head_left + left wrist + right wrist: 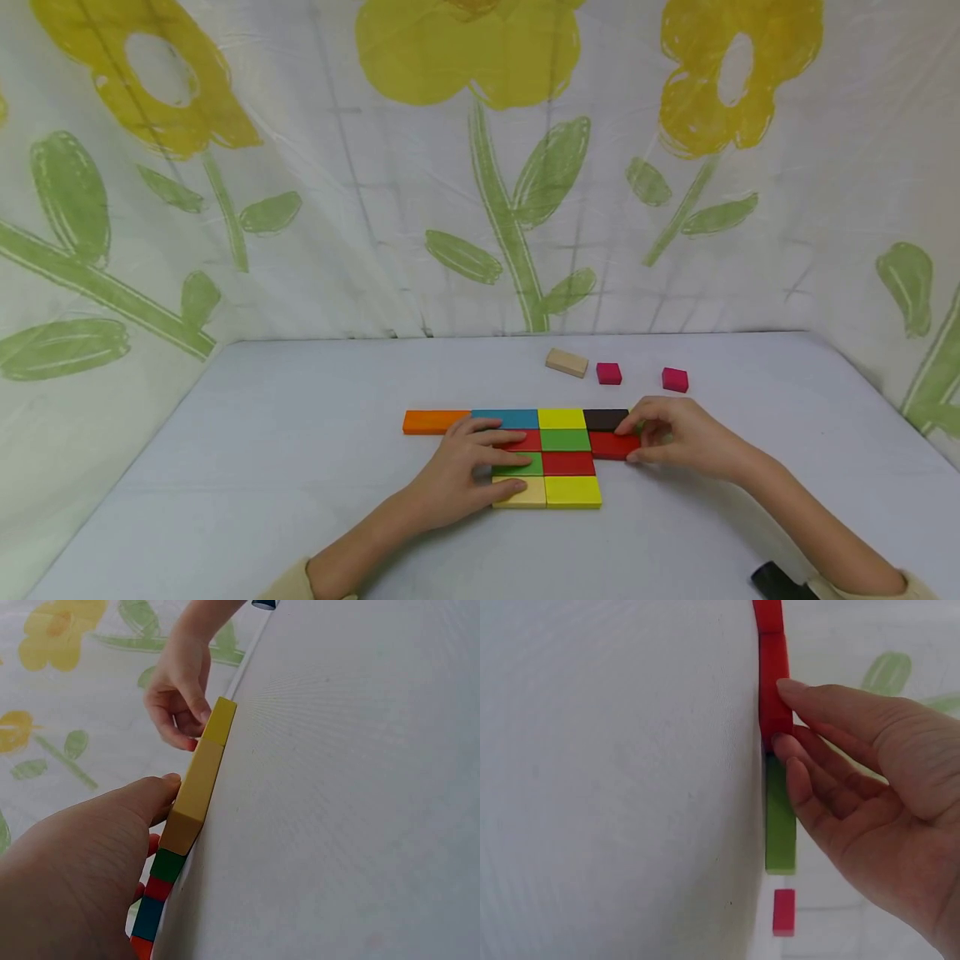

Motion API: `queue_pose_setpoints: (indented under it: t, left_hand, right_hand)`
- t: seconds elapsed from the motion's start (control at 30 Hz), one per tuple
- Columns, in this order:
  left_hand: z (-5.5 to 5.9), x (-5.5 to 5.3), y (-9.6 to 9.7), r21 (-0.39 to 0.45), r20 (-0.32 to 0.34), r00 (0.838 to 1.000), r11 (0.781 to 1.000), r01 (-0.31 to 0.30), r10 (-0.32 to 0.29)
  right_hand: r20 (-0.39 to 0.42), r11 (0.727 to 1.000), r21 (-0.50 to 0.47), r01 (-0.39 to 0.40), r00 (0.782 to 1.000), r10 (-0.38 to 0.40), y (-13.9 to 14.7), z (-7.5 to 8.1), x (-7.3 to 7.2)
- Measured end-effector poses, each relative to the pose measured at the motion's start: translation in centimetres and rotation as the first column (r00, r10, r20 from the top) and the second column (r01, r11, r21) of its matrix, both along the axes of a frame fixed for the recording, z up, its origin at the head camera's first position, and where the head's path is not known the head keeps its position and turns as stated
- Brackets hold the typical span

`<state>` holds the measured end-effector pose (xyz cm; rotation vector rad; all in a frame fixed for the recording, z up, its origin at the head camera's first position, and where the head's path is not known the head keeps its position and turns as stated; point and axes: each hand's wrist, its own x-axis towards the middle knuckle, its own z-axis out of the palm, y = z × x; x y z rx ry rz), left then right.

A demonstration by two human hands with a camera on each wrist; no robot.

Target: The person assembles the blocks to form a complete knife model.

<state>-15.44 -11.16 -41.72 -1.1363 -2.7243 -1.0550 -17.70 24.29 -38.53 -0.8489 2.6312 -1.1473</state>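
Flat coloured wooden blocks lie edge to edge in rows on the white table. My left hand (461, 471) lies across the left side, spread fingers over a red block (530, 440) and a green block (534, 465), thumb on a tan block (531, 496). At the right end of the second row, my right hand (678, 437) pinches a red block (607, 446) between thumb and curled fingers. A black block (604, 419) lies just behind it. A light green block (781, 825), mostly hidden by the hand in the head view, shows in the right wrist view.
The back row also has an orange block (435, 422), a blue block (506, 418) and a yellow block (561, 418). Behind lie a plain wooden block (567, 362) and two pink blocks, one left (609, 373), one right (675, 380). A flower-printed cloth (375, 208) hangs behind.
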Motion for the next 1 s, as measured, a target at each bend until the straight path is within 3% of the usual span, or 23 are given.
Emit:
queue_pose_setpoints:
  t: [1.0]
  left_hand:
    - [-0.05, -0.12, -0.07, -0.005, 0.014, 1.0, 1.0, 0.001, -0.001]
  right_hand:
    - [-0.064, 0.997, 0.067, 0.044, 0.997, -0.04, -0.31, -0.09, -0.02]
